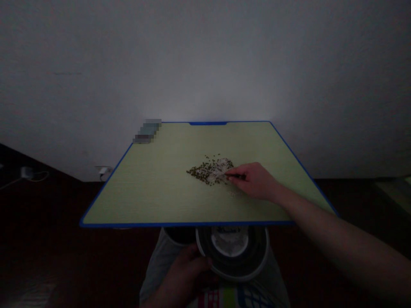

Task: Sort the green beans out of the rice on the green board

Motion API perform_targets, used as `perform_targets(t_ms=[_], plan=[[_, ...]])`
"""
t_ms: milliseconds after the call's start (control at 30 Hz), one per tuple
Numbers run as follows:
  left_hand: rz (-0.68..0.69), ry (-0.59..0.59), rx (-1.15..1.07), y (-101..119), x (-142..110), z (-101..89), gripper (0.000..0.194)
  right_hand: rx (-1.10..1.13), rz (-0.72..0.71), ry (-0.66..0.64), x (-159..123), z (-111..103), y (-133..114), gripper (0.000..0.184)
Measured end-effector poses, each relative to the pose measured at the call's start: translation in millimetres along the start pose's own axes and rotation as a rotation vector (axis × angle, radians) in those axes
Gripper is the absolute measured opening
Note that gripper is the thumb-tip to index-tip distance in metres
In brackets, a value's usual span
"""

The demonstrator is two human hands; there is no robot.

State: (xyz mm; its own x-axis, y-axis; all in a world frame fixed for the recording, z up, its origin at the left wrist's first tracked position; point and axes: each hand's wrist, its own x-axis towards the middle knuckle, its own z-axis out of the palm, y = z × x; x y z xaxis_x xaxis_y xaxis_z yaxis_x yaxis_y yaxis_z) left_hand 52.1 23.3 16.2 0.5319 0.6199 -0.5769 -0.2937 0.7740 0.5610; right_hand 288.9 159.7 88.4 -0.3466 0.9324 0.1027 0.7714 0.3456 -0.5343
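Observation:
A spread pile of small pale grains and dark green beans (210,172) lies on the pale yellow-green tabletop (144,188). My right hand (253,180) is at the pile's right edge, thumb and forefinger pinched together. Something small and dark may be between these fingers; I cannot make it out. Below the table's front edge, a round bowl (236,278) with a pale rim stands on my lap, a whitish disc-shaped area showing inside it. My left hand (189,273) grips the bowl's left rim, some of its fingers in shadow.
A blurred-out flat object (147,131) lies at the table's back left corner. Blue edging (192,223) runs around the table. A pale wall (205,64) rises behind. Another dark round opening (180,235) shows left of the bowl. A plug with a cable (103,170) is at the left.

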Motion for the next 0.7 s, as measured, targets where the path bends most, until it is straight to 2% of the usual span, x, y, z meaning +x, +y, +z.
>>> perform_targets(t_ms=[433, 700], plan=[[0.022, 0.013, -0.032, -2.5, 0.3, 0.4, 0.025, 0.038, -0.022, -0.024, -5.7, 1.3, 1.0, 0.030], [-0.003, 0.024, -0.027, -1.3, -3.1, 0.0, 0.023, -0.022, -0.039, -0.002, 2.1, 3.8, -4.4, 0.029]])
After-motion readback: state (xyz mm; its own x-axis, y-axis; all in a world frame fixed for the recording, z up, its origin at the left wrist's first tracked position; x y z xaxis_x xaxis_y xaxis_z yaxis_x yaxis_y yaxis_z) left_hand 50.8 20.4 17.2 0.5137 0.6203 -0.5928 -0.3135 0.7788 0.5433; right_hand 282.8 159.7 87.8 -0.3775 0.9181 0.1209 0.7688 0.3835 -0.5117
